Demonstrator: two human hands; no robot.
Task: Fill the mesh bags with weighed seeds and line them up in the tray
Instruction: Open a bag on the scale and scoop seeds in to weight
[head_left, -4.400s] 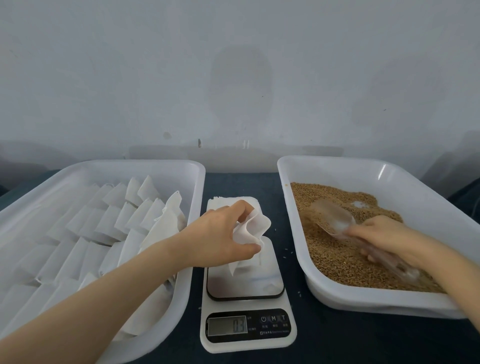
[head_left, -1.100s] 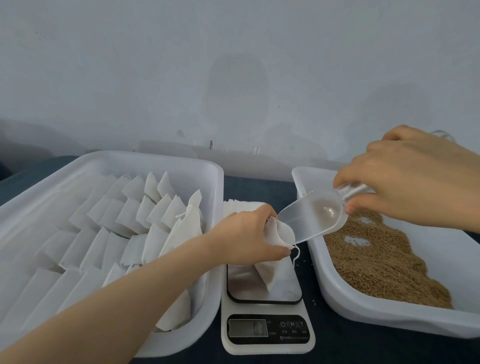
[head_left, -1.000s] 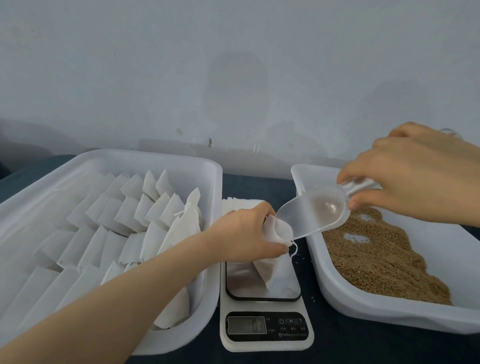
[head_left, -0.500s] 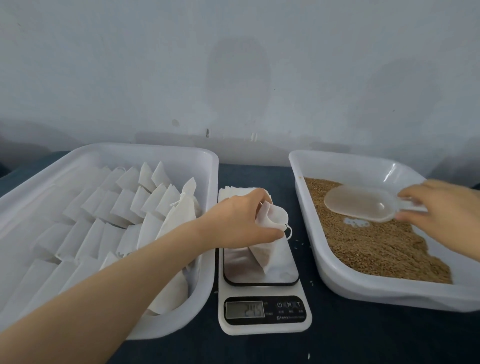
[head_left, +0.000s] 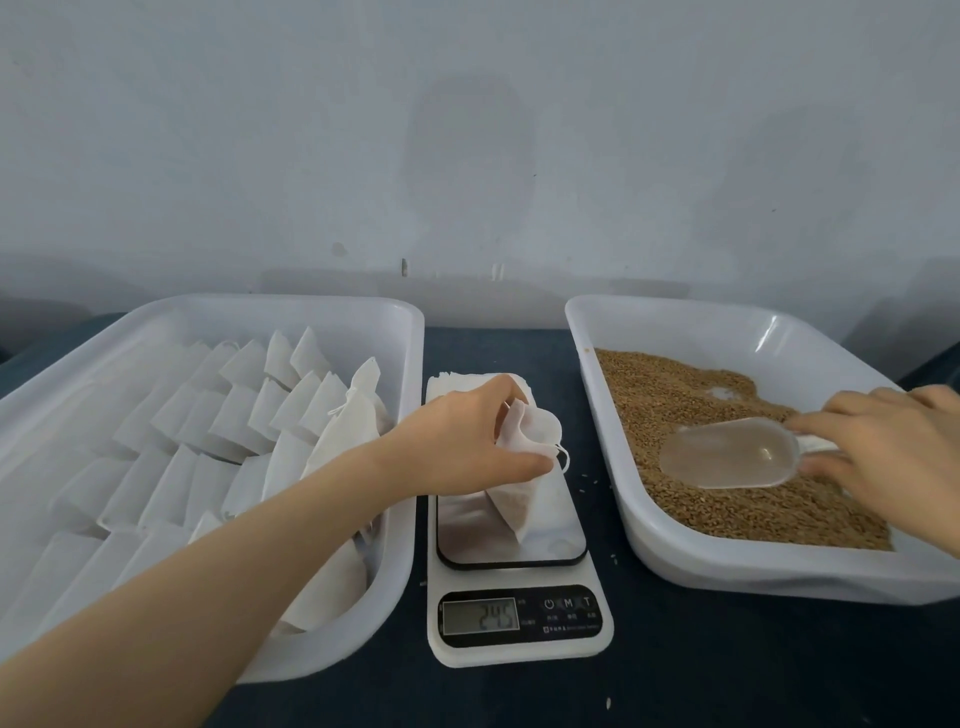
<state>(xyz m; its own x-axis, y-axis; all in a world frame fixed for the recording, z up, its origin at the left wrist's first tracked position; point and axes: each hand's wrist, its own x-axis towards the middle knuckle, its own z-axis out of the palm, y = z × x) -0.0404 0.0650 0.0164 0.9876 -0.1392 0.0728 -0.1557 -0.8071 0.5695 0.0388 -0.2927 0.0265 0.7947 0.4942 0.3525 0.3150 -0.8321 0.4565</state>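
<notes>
Two trays flank the scale (head_left: 519, 652): the left tray (head_left: 291, 304) holds rows of white bags (head_left: 249, 410), the right tray (head_left: 675, 566) holds seeds (head_left: 675, 395). On the scale's plate stands a mesh bag (head_left: 519, 504), its mouth pinched by the left hand (head_left: 467, 441); right of the scale, the right hand (head_left: 893, 452) pinches the handle of the clear scoop (head_left: 727, 460) over the seeds.

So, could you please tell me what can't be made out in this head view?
- Scale display: digits too blurred to read.
- How full the bag is: hidden by its cloth and the left hand gripping its mouth.
- Scoop handle: covered by the right hand, itself cut off by the right edge.
- Near bags in the left tray: hidden behind the forearm.
</notes>
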